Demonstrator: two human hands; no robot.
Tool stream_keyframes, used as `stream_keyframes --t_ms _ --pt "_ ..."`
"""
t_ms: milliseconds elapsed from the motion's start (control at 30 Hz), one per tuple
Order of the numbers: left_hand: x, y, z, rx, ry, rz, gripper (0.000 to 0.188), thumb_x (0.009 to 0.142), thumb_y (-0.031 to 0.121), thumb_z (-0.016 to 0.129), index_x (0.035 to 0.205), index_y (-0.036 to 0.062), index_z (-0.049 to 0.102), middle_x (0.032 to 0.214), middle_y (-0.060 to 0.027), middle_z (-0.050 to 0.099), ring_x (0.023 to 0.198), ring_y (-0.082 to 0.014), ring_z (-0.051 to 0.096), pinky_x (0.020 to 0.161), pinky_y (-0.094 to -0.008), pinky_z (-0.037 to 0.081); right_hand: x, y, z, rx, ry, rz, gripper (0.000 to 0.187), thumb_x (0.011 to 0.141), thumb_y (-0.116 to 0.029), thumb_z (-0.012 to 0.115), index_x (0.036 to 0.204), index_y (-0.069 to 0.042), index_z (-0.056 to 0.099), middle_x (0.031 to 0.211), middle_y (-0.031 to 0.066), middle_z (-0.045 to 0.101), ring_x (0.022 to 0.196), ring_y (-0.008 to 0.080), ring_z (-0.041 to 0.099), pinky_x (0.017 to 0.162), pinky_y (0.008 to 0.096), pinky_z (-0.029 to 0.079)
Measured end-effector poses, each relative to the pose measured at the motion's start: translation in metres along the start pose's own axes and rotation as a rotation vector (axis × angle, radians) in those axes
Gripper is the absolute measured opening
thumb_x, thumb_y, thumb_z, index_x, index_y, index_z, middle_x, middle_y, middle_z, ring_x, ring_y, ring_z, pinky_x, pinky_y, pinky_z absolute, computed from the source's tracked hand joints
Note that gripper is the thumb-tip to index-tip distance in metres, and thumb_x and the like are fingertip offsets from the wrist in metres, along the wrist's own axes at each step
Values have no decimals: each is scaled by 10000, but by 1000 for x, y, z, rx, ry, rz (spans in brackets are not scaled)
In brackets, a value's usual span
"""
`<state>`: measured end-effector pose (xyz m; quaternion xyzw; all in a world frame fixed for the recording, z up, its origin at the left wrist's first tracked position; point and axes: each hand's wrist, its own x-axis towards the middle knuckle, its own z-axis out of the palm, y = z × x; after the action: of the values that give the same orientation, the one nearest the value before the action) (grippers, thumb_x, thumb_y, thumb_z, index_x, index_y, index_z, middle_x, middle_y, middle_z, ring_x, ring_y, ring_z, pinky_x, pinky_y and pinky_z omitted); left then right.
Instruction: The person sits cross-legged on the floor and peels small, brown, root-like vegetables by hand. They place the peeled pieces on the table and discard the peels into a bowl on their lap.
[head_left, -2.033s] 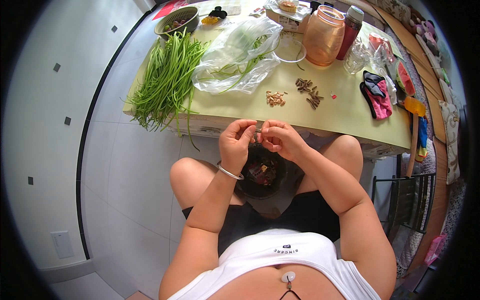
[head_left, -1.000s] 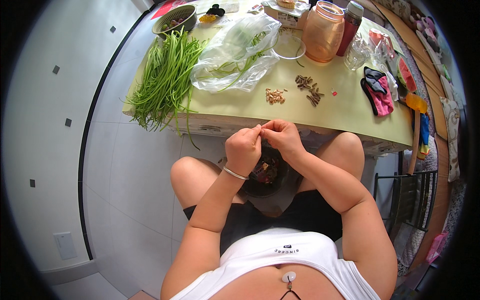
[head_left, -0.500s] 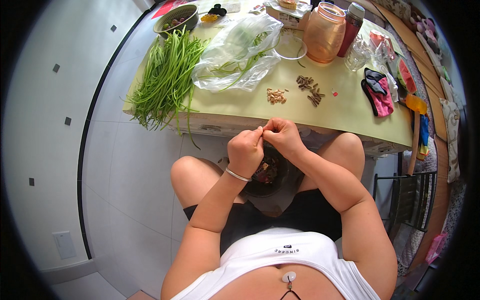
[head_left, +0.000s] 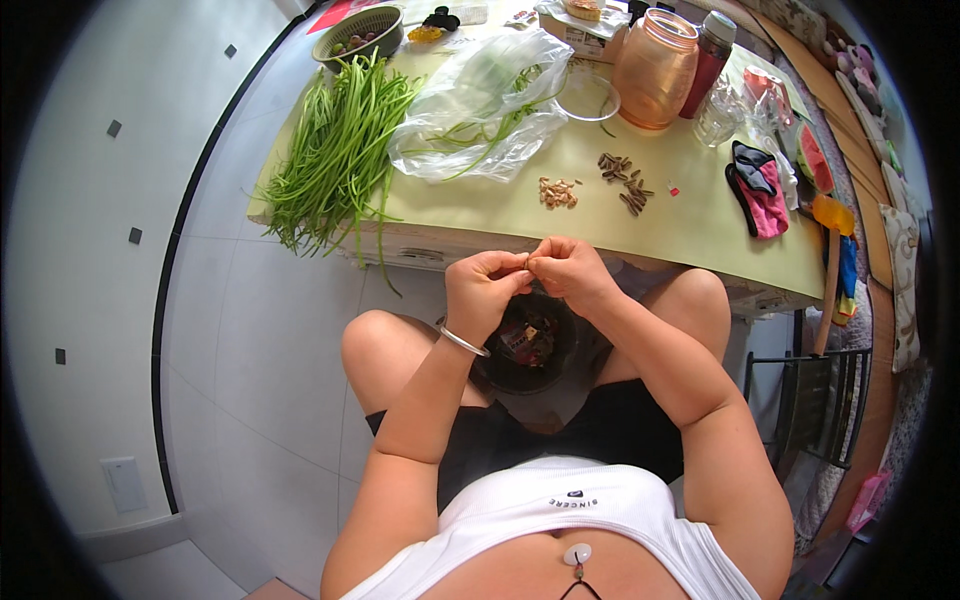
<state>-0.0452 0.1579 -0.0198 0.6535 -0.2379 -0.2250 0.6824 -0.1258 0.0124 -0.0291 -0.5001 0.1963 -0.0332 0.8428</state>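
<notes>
Over the dark bin (head_left: 522,381) between my knees, my left hand (head_left: 480,290) and my right hand (head_left: 573,272) meet, thumbs and fingers pinched together. Between the fingertips is a tiny brownish thing, most likely a sunflower seed (head_left: 527,265), mostly covered by the fingers. Just beyond, on the pale yellow-green tabletop (head_left: 660,228), lies a small pile of light shelled kernels (head_left: 557,193). To its right is a loose pile of dark unshelled sunflower seeds (head_left: 627,183). Mixed scraps (head_left: 525,338) lie in the bin.
Long green stems (head_left: 335,155) hang over the table's left edge beside a clear plastic bag (head_left: 475,115). Behind stand a basket (head_left: 385,42), an orange jar (head_left: 655,75) and a red flask (head_left: 708,65). Pink-black cloth (head_left: 760,195) and an orange-headed mallet (head_left: 832,213) lie right.
My left hand has turned and opened up slightly at the fingers, shifting a little left, so the small thing between the fingertips now shows. More of the bin is visible.
</notes>
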Motion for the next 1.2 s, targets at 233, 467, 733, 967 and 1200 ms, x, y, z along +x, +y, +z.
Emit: stream_keyframes --t_ms 233,467,733,967,1200 --pt "6 6 -7 -291 -73 -289 119 810 -35 684 928 -39 697 856 -125 709 680 -175 689 606 -255 583 -2 -2 4 -78 52 -27 91 798 -86 659 787 -19 598 642 -5 545 512 51 432 436 205 279" --pt "7 4 -9 -162 -81 -207 72 834 -13 663 905 -19 656 809 -113 699 657 -171 683 603 -259 580 -5 -5 1 -140 60 -1 88 780 -94 668 787 -23 618 652 -4 561 530 59 460 448 205 318" --pt "11 12 -22 -92 -146 -247 49 847 22 666 887 0 648 783 -87 691 640 -130 657 594 -243 546 -12 -4 -2 -516 -77 -19 73 791 -25 673 860 -2 664 720 10 610 584 40 476 480 198 350" --pt "10 -3 -14 149 -82 31 43 819 20 700 830 -19 685 780 -30 658 696 -88 611 643 -210 488 -14 -11 7 -366 -19 47 101 803 -88 702 851 -5 671 709 -1 607 564 58 482 488 212 382" --pt "8 0 -12 103 -42 60 36 802 -6 702 833 -12 717 780 -19 643 707 -90 606 648 -215 478 -10 -11 0 -190 -56 22 127 854 -124 711 892 -18 652 671 -26 553 551 38 443 464 184 310"
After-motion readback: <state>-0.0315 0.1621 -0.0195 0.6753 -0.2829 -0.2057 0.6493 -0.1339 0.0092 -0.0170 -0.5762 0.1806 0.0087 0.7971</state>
